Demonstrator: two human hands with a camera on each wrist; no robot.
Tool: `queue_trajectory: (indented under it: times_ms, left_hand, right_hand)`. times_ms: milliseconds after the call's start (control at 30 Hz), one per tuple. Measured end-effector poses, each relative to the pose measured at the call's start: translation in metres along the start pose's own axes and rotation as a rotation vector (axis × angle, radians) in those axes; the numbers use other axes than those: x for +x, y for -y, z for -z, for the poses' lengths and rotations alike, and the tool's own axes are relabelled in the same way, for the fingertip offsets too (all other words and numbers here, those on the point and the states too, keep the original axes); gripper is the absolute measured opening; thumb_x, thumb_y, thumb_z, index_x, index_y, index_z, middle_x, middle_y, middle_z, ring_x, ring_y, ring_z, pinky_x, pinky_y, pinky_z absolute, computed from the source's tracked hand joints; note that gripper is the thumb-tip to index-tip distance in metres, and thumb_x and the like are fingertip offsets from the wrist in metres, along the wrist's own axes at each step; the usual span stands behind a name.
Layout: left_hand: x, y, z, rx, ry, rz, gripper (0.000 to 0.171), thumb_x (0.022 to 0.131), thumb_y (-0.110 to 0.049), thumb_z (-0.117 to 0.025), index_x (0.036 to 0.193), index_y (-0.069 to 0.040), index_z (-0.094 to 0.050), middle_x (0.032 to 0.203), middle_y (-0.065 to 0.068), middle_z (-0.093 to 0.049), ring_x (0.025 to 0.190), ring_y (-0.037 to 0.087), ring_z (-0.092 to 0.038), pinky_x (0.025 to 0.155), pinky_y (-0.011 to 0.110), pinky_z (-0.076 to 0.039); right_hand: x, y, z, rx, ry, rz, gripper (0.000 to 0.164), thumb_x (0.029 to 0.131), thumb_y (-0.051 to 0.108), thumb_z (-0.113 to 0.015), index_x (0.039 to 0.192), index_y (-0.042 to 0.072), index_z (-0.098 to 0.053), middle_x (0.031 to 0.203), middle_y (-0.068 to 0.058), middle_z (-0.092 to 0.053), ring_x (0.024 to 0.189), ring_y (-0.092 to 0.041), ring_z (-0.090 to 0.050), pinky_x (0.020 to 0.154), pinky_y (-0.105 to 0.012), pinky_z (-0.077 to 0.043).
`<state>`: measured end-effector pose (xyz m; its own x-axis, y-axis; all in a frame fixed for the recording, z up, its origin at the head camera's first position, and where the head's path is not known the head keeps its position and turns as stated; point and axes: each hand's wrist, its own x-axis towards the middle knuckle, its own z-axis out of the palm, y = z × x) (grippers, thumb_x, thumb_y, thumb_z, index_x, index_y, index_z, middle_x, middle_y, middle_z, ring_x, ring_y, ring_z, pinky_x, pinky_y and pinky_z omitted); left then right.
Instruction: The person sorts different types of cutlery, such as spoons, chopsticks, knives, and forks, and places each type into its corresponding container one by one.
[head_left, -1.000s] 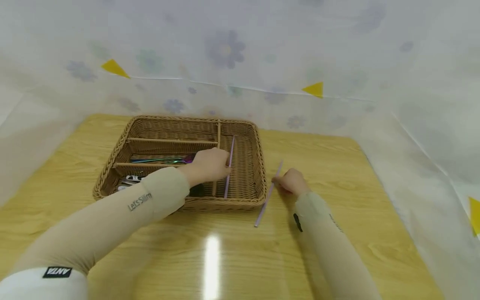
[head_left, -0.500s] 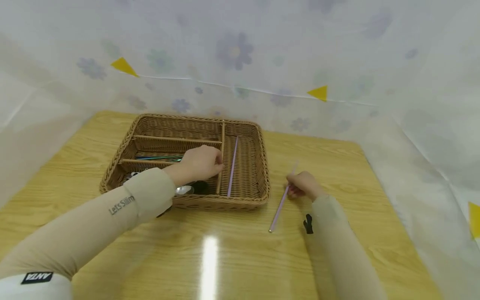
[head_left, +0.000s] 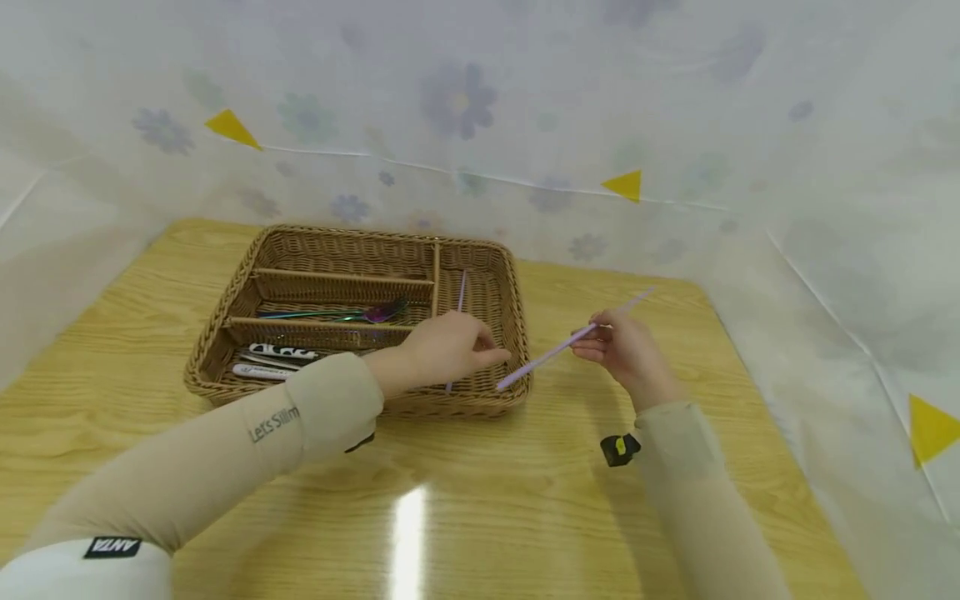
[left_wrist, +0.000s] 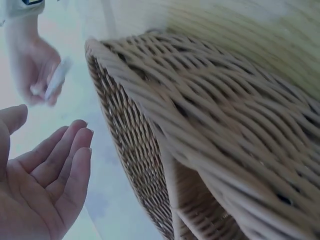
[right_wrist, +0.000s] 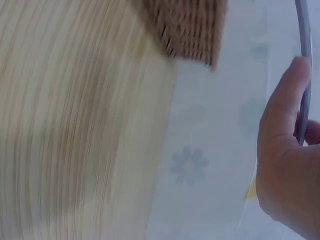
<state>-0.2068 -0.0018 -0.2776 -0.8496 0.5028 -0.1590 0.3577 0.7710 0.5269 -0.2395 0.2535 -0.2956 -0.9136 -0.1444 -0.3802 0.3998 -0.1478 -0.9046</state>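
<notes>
My right hand [head_left: 626,350] pinches a thin purple chopstick [head_left: 551,352] between thumb and fingers, tilted above the table, its lower left end over the basket's right rim. In the right wrist view the same chopstick [right_wrist: 305,95] runs past the thumb. Over the right compartment of the wicker basket [head_left: 521,333] hovers my left hand [head_left: 446,350], palm facing the right hand and fingers apart from the chopstick. Left wrist view shows that hand [left_wrist: 47,175] with loosely extended fingers and nothing in it. Another purple chopstick [head_left: 461,292] lies lengthwise in the right compartment, partly hidden by the left hand.
Iridescent cutlery with a purple spoon [head_left: 384,312] lies in the middle left compartment. The front left one holds utensils with a spotted handle [head_left: 281,351] and a white handle [head_left: 261,372]. A wooden table [head_left: 495,517] bears the basket; a flowered sheet [head_left: 375,100] hangs behind.
My right hand has lifted the chopstick off the tabletop and swung its near end left toward the basket. My left hand has moved right, away from the divider, and its fingers have spread.
</notes>
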Motion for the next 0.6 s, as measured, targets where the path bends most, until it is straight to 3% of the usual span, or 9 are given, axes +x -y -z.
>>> queue_trajectory:
  times_ms: [100, 233, 367, 600]
  left_hand:
    - [0.001, -0.004, -0.002, 0.020, -0.015, -0.005, 0.033, 0.092, -0.042, -0.056, 0.102, -0.015, -0.071, 0.075, 0.000, -0.068, 0.047, 0.007, -0.043, 0.041, 0.021, -0.032]
    - [0.001, -0.003, 0.000, 0.058, -0.055, -0.003, 0.025, 0.092, -0.033, -0.059, 0.102, -0.014, -0.072, 0.080, -0.002, -0.068, 0.052, 0.008, -0.050, 0.044, 0.020, -0.036]
    - [-0.001, 0.003, 0.005, 0.054, -0.056, -0.003, 0.024, 0.095, -0.026, -0.056, 0.103, -0.009, -0.071, 0.085, 0.004, -0.070, 0.054, 0.009, -0.051, 0.048, 0.021, -0.039]
    - [-0.005, 0.019, 0.009, 0.019, -0.025, 0.078, 0.029, 0.098, -0.019, -0.048, 0.089, -0.002, -0.069, 0.062, 0.004, -0.060, 0.042, 0.007, -0.043, 0.040, 0.018, -0.033]
  right_hand:
    - [-0.003, 0.000, -0.013, 0.170, 0.017, -0.001, 0.009, 0.100, 0.012, -0.033, 0.099, 0.005, -0.040, 0.075, -0.007, -0.063, 0.069, -0.017, -0.067, 0.071, -0.025, -0.056]
    - [-0.004, -0.001, -0.023, 0.244, 0.036, 0.003, 0.010, 0.100, 0.012, -0.034, 0.099, 0.005, -0.040, 0.080, -0.009, -0.063, 0.073, -0.019, -0.068, 0.073, -0.025, -0.056]
    - [-0.005, -0.002, -0.025, 0.183, 0.087, 0.006, 0.014, 0.101, 0.016, -0.034, 0.106, 0.005, -0.041, 0.084, -0.006, -0.064, 0.079, -0.017, -0.069, 0.076, -0.025, -0.056]
    - [-0.009, -0.003, -0.021, 0.070, 0.102, 0.014, 0.020, 0.102, 0.022, -0.034, 0.116, 0.009, -0.040, 0.088, -0.002, -0.063, 0.083, -0.012, -0.066, 0.079, -0.022, -0.054]
